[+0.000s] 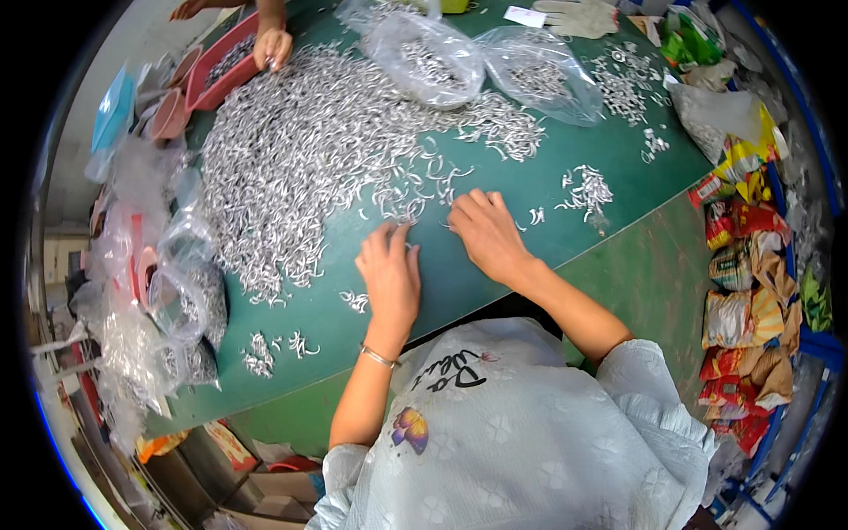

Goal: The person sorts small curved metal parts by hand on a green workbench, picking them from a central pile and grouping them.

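A broad heap of small curved silver metal pieces [300, 132] covers much of the green table [477, 291]. At the heap's near edge is my left hand [389, 274], fingers bent down by the closest pieces and thumb standing apart from them; nothing shows in it. To its right, my right hand [490, 234] rests on the table with fingers curled in and tips together. Whatever those fingertips may pinch is hidden. Beside my right hand lies a small pile of pieces [587, 193], and a few loose pieces [354, 301] lie left of my left wrist.
Across the table a co-worker's hand [272, 49] is over the heap beside a red tray [231, 62] of pieces. Clear bags [424, 62] of pieces lie at the back, near a work glove [579, 16]. Plastic bags [190, 300] crowd the left edge; colourful packets [729, 318] stand at right.
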`<state>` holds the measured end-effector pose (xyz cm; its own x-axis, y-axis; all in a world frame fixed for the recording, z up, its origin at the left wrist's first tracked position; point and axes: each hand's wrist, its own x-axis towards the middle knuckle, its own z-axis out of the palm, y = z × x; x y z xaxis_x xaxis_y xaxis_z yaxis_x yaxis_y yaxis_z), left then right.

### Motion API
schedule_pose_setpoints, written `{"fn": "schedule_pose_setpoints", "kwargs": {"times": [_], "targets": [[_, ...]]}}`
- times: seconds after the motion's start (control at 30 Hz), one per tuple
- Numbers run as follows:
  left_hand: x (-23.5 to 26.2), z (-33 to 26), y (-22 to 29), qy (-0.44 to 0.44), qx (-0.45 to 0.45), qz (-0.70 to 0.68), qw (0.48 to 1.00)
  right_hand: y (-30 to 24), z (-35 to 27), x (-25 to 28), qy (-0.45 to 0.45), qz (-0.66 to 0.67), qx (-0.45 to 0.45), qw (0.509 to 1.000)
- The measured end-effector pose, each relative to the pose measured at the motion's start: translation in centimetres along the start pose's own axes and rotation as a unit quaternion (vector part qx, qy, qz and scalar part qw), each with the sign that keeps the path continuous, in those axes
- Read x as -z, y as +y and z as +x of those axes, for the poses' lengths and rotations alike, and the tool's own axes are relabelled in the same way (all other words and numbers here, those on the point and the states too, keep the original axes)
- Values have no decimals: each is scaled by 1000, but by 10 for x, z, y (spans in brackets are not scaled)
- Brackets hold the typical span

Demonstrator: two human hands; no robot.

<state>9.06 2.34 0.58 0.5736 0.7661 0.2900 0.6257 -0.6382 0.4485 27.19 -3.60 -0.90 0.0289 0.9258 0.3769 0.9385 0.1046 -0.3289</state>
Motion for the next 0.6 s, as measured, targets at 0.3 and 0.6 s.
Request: {"fn": "schedule_pose_setpoints", "kwargs": {"times": [0.3,0.6], "targets": [[5,13,-2,-24,-3,15,1000,90,-62,98,137,-96,-244,955],[-16,1,40,-113,-53,-121,985,172,-87,113,151,-193,-310,919]]}}
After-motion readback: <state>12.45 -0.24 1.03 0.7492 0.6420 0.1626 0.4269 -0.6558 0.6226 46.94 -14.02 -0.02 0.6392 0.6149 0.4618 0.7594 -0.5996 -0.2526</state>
